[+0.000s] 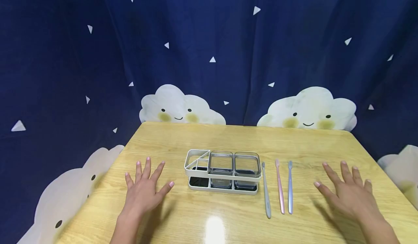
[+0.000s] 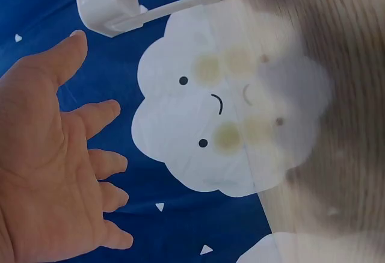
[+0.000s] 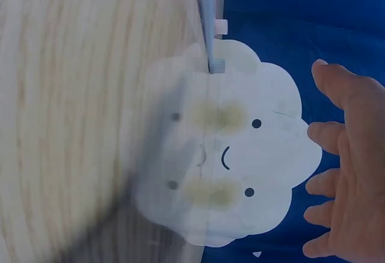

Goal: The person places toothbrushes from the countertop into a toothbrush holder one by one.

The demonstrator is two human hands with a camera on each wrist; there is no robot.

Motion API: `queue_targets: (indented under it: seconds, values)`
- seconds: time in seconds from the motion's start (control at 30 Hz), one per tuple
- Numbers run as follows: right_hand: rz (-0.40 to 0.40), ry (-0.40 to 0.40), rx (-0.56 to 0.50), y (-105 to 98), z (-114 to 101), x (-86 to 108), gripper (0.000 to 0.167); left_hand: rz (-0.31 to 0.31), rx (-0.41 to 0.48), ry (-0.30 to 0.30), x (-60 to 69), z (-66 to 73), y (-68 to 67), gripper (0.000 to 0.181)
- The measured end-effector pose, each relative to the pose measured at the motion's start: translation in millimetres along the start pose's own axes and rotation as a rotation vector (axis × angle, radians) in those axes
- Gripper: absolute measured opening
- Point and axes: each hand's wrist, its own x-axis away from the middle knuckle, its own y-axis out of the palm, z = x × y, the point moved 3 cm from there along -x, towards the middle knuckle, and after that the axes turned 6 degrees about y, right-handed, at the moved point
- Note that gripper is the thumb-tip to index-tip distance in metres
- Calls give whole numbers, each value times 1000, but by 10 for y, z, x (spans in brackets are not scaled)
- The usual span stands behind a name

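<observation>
hands (image 1: 143,195) spread; toothbrushes (image 1: 281,193) slim, grey, pink, blue; rack (image 1: 222,176) white.

Table (image 1: 241,215): pale wood grain, rounded far corners. On it: white rack (image 1: 222,177); to its right, gray toothbrush (image 1: 266,193), pink toothbrush (image 1: 280,188) and blue toothbrush (image 1: 290,188) side by side, heads toward far edge.

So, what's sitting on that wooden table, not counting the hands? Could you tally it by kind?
Toothbrushes: 3 (grey toothbrush, pink toothbrush, blue toothbrush)
See-through cups: 2 (left cup, right cup, both in the holder)
White holder: 1
Total: 6
</observation>
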Motion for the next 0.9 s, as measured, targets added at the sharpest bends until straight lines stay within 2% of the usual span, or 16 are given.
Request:
queue_targets:
  seconds: [0.2,0.33,0.47,0.6,0.7,0.9]
  values:
    - [10,-13,-15,37,-8,11,72,-7,4,-7,-2,-12,21,70]
    - [14,-30,-41,52,-14,12,72,-27,45,-18,-16,-17,27,72]
    - [7,-43,-118,53,-42,17,73,-37,94,-12,-27,-2,23,71]
    - [10,-49,-198,19,-83,17,73,-8,147,8,-41,24,3,67]
    - [-12,-52,-253,5,-119,14,71,25,188,17,-45,38,-19,64]
    - [-113,-15,-368,40,-171,23,70,51,294,4,-48,46,-1,59]
